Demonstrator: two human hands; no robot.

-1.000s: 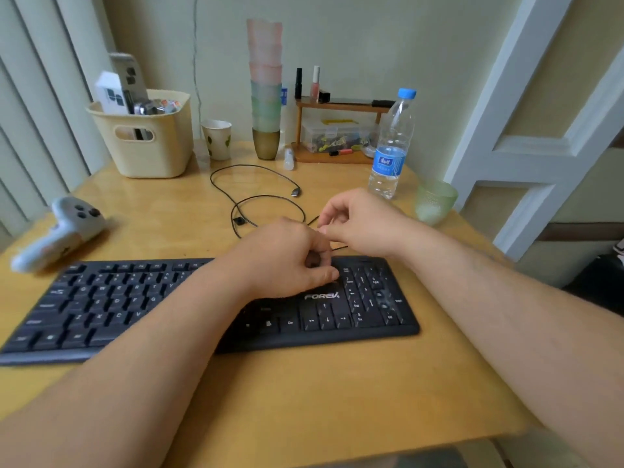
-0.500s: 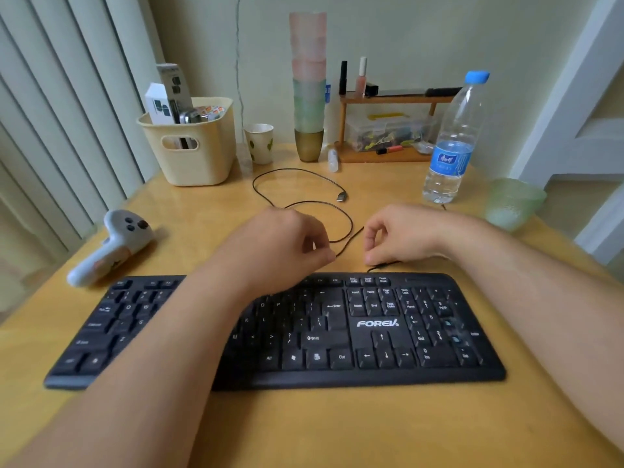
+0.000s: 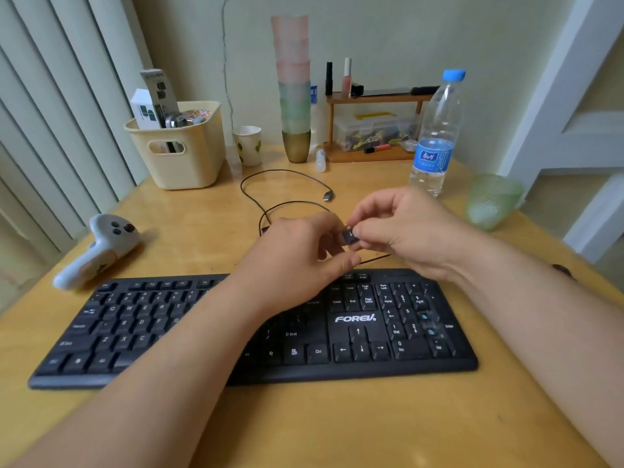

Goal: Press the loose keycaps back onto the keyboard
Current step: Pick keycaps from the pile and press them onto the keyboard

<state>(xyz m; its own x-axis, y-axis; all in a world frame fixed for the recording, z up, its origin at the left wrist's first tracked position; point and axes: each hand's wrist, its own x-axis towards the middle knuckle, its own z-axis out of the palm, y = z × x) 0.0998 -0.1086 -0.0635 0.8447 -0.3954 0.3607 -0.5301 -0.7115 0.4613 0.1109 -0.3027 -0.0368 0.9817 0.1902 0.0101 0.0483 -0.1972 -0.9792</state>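
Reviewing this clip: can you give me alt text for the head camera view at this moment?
Two hands meet above a black keyboard on a wooden desk: the right hand pinches a small dark keycap, with the left hand at it too. Two numpad sockets are bare. Behind stand a water bottle, stacked cups and a basket.

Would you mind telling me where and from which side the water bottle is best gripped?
Grip the water bottle around its labelled lower body, probably coming from the front right. It stands upright at the table's back right, the wooden shelf close on its left and the green cup beside it.
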